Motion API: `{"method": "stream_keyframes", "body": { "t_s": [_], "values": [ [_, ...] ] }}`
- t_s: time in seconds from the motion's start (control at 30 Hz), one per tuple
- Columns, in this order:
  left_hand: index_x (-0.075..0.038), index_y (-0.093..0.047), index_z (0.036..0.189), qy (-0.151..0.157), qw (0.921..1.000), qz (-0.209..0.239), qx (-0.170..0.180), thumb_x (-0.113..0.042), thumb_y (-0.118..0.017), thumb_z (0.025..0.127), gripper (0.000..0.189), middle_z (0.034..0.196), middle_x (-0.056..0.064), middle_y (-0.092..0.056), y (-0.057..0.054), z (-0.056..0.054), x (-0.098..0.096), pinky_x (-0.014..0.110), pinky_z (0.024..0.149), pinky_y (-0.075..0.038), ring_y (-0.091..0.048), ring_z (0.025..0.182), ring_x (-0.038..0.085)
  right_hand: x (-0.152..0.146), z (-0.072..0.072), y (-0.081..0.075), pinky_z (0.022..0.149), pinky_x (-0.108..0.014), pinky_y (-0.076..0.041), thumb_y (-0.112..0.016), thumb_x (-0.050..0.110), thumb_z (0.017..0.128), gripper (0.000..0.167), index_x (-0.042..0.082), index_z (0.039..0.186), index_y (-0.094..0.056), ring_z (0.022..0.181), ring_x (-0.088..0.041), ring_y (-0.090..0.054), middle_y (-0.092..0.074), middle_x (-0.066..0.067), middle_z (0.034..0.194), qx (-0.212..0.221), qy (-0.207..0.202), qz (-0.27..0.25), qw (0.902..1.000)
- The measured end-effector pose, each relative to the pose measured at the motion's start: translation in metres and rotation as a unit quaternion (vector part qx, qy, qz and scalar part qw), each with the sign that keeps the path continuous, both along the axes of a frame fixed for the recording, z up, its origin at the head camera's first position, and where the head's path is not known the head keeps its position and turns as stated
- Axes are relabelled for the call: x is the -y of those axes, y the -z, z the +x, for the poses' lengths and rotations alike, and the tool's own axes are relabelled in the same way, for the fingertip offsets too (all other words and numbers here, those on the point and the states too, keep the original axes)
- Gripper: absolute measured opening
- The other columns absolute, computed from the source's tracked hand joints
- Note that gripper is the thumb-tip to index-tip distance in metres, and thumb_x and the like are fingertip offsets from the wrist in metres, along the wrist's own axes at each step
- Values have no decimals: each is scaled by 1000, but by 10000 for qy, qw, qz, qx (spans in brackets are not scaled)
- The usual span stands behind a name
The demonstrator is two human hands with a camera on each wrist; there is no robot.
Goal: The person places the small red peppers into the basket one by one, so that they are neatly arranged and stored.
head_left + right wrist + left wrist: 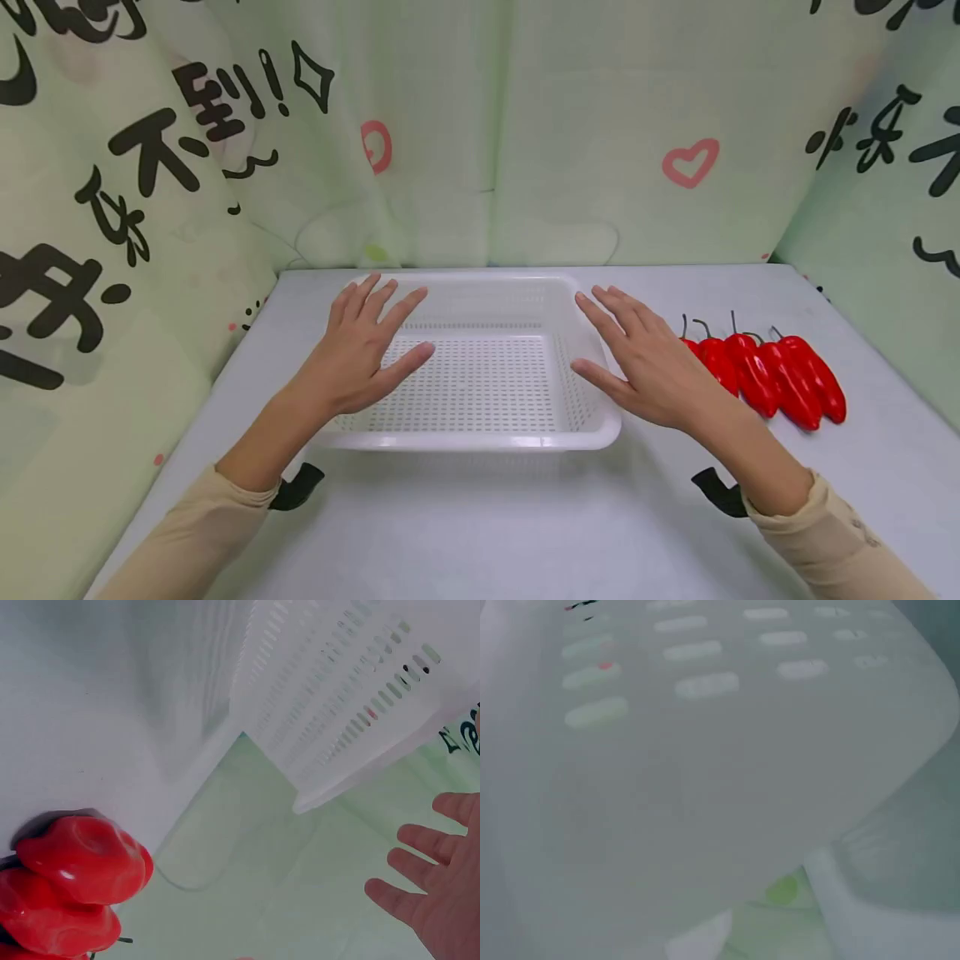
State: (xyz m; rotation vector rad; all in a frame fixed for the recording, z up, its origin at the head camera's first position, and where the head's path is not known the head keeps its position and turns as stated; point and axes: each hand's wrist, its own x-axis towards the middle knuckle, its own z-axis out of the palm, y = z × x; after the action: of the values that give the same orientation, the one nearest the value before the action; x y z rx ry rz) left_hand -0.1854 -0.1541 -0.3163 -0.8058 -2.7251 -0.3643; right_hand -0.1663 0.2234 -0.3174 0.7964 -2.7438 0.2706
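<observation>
The basket (457, 442) sits mid-bench (480, 525), probably so that either side is within reach. The left hand (367, 354), splayed wide, is at its left side; the right hand (648, 367), equally spread, is near its right. Neither holds anything (whether the left touches the basket, one cannot tell). The peppers (798, 383) lie in a row to the right, seemingly leaving the basket room.

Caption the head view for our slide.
Left hand and right hand, fingers spread, by a white basket; red peppers nearby.
</observation>
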Motion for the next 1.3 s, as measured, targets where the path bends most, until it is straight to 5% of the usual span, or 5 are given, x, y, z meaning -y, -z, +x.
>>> {"method": "stream_keyframes", "body": {
  "t_s": [0.67,1.3],
  "values": [
    [-12,-42,156,-364,9950,924,-83,-45,-55,101,65,152,25,-47,13,9,45,66,119,-16,-22,151,45,-37,11,13,101,-74,-41,-76,38,89,90,14,162,-29,144,-44,-34,-36,-21,158,59,426,-183,9989],
    [-1,-42,153,-643,9819,1673,619,-36,-56,103,62,151,27,-46,22,-3,75,77,113,-17,-22,148,53,-62,3,37,92,-73,-47,-79,35,87,89,7,158,-34,138,-49,-37,-38,-27,154,547,787,-329,9948]
  ]
}}
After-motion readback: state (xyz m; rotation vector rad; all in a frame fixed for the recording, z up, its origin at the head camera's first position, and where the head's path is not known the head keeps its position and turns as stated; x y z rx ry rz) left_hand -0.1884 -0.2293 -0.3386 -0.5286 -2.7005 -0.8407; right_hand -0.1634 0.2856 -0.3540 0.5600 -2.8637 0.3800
